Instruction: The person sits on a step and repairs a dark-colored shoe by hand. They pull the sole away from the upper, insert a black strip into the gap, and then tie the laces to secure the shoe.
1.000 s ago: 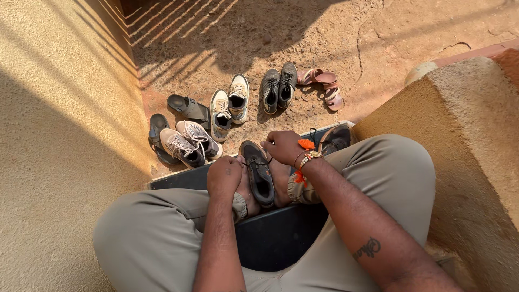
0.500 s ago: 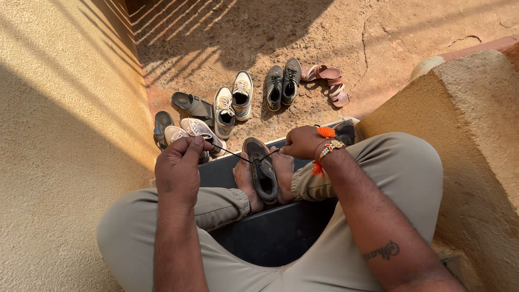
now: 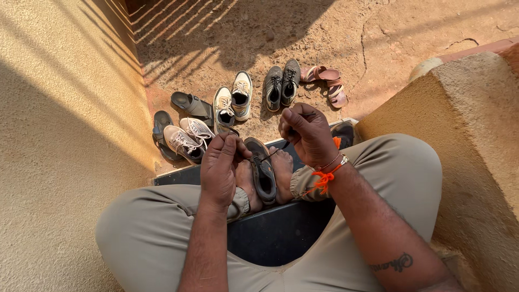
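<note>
I sit with knees apart on a dark step. A dark grey shoe (image 3: 263,170) lies between my two bare feet, toe pointing away. My left hand (image 3: 220,168) pinches one end of its dark lace (image 3: 272,153) just left of the shoe. My right hand (image 3: 307,131), with an orange thread and a bead band at the wrist, is closed on the other lace end, raised above and right of the shoe. The lace runs taut from the shoe toward the right hand.
On the dirt ahead stand a pair of beige sneakers (image 3: 186,138), black slides (image 3: 190,104), cream sneakers (image 3: 232,101), grey sneakers (image 3: 281,84) and pink sandals (image 3: 327,83). A rough plaster wall (image 3: 65,135) rises at left, a low plaster ledge (image 3: 459,135) at right.
My left hand has swung back in toward the shoe from far left. My right hand has lifted up and away, pulling its lace end tighter.
</note>
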